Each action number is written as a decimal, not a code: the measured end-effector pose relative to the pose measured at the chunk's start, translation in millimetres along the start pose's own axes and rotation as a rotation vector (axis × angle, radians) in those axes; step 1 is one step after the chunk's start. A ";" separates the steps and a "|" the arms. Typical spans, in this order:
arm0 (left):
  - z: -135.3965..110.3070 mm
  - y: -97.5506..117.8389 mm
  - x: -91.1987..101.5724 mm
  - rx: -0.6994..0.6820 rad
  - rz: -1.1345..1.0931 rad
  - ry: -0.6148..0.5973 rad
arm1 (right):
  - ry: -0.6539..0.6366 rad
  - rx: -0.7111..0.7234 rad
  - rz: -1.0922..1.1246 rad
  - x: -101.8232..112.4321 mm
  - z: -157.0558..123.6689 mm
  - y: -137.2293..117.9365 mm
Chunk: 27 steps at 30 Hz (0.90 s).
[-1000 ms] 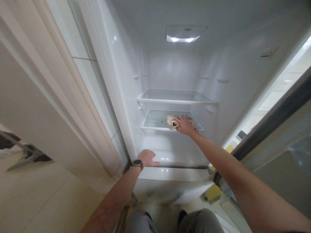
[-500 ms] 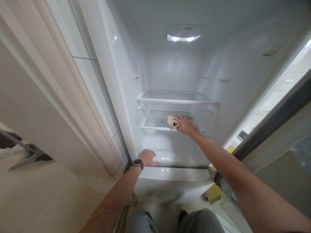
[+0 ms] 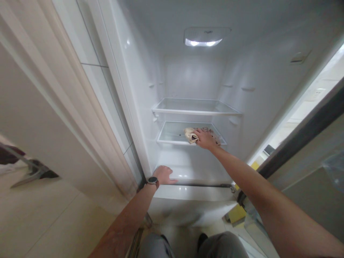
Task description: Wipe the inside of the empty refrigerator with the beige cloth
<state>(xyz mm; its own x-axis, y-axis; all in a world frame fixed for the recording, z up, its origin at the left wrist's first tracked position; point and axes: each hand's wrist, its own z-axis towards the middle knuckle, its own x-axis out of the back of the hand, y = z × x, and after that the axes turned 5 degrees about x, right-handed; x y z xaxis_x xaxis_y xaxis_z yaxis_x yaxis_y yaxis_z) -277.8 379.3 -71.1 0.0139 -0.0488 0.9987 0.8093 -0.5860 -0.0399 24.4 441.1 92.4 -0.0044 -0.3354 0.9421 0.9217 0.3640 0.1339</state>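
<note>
Nearest, the left hand (image 3: 162, 175) seems propped for balance on the fridge floor (image 3: 196, 170), grip spread. Toward its one o'clock, the right hand's (image 3: 205, 139) grip clasps a bunched cloth (image 3: 189, 135) against the lower shelf (image 3: 171, 132), likely keeping it pressed down.

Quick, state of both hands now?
Left hand: open, nothing visible in it.
Right hand: closed on the cloth, at the lower shelf.
</note>
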 end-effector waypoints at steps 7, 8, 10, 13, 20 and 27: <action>-0.2 0.3 2.6 -0.009 0.004 -0.007 | 0.004 0.008 -0.006 1.8 -0.9 -0.6; -0.3 0.4 3.4 -0.008 0.001 -0.010 | 0.004 0.007 -0.005 1.8 -0.9 -0.6; -0.6 0.8 5.0 -0.006 -0.002 -0.015 | 0.006 0.006 -0.003 1.7 -0.7 -0.6; -1.3 1.5 6.5 0.000 -0.002 -0.018 | 0.014 0.005 -0.003 1.3 -0.3 -0.4; -1.8 1.4 3.5 0.004 -0.002 0.010 | 0.024 0.015 0.003 1.5 -1.8 -0.2; -1.1 0.9 2.6 0.003 -0.008 0.005 | 0.016 0.013 0.021 3.2 -1.7 -1.6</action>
<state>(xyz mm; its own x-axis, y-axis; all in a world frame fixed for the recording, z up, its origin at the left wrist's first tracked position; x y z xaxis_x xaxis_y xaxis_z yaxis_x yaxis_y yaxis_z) -277.7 377.7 -68.5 0.0045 -0.0479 0.9988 0.8111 -0.5841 -0.0316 23.6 437.9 94.7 0.0215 -0.3410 0.9398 0.9164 0.3825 0.1178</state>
